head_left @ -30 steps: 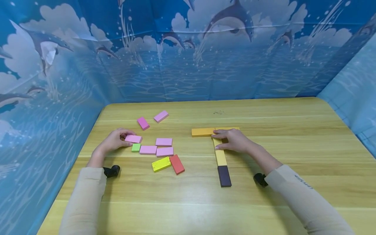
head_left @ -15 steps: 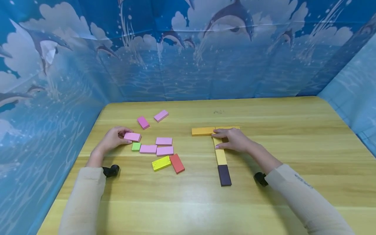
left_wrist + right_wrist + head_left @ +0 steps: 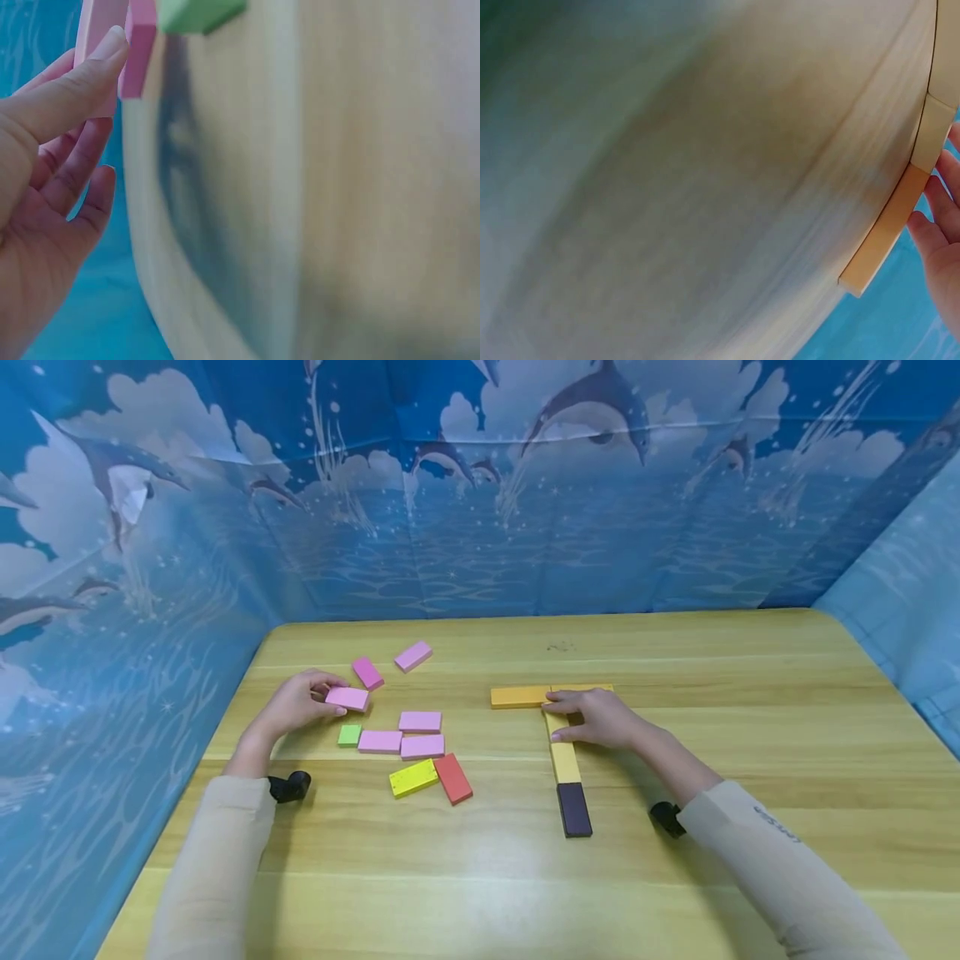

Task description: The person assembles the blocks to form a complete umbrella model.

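Note:
In the head view my left hand (image 3: 300, 702) pinches a pink block (image 3: 347, 698) between thumb and fingers. The left wrist view shows the thumb lying along this pink block (image 3: 99, 30), with a darker pink block (image 3: 139, 49) just behind it. A small green block (image 3: 349, 736) lies on the table near that hand. My right hand (image 3: 603, 718) rests at a T-shaped layout, its fingertips touching where an orange block (image 3: 519, 697) meets the light yellow blocks (image 3: 566, 762). In the right wrist view these fingers (image 3: 943, 202) lie along the blocks' edge, not curled round one.
A dark block (image 3: 574, 810) ends the T's stem. Several pink blocks (image 3: 380, 742), a yellow block (image 3: 412, 778) and a red block (image 3: 453, 778) lie left of the middle. Farther back lie a magenta block (image 3: 367, 673) and a pink one. A blue dolphin-print cloth (image 3: 480, 543) borders the table.
My left hand has lifted the pink block away from beside the green block and carried it back, slightly right, towards the magenta block. My right hand has stayed at the T.

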The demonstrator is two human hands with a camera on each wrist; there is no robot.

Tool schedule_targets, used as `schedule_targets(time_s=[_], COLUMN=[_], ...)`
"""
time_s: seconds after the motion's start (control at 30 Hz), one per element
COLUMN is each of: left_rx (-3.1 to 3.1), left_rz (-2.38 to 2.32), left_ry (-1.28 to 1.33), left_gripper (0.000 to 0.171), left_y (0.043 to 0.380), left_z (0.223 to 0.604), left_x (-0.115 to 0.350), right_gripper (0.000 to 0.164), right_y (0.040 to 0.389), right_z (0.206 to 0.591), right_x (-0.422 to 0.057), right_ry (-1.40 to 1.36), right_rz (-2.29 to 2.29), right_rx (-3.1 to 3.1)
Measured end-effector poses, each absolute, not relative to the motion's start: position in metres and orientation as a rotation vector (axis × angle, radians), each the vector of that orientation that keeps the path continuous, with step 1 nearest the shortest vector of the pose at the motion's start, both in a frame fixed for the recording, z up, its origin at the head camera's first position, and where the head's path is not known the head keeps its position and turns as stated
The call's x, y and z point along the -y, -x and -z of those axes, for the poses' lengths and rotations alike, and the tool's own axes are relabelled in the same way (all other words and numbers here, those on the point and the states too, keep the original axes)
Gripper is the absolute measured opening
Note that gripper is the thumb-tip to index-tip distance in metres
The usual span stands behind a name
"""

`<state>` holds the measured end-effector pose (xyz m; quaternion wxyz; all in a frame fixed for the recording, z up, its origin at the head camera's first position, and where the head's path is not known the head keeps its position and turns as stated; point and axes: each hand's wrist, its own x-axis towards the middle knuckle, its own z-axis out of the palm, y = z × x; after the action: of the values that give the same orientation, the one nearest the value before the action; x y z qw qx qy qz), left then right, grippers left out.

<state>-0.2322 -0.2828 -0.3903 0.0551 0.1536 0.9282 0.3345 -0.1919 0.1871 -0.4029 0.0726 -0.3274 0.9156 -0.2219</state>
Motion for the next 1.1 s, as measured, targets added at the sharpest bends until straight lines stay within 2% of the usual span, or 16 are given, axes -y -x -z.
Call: schedule_targets(time_s=[0.47,0.77,1.1], left_rx=[-2.759,-2.727,-2.663], left_rz=[-1.057,-1.034,-1.031], left_ry=[-0.544,-0.76,-0.784], left_gripper=[0.036,0.036,0.038], left_y=[0.243,0.257,0.266], left_z=[0.381,0.378,0.376], left_x=[0.25,0.224,0.194], right_gripper=[0.054,0.054,0.054], right_y=[0.189,0.19,0.19], right_z=[0.404,0.404,0.402], right_x=[-0.189,-0.189,-0.188], right_ry=[0.985,0.987,1.003], right_rz=[0.662,0.677,0.673], right_rx=[-2.747,-2.752,-2.756])
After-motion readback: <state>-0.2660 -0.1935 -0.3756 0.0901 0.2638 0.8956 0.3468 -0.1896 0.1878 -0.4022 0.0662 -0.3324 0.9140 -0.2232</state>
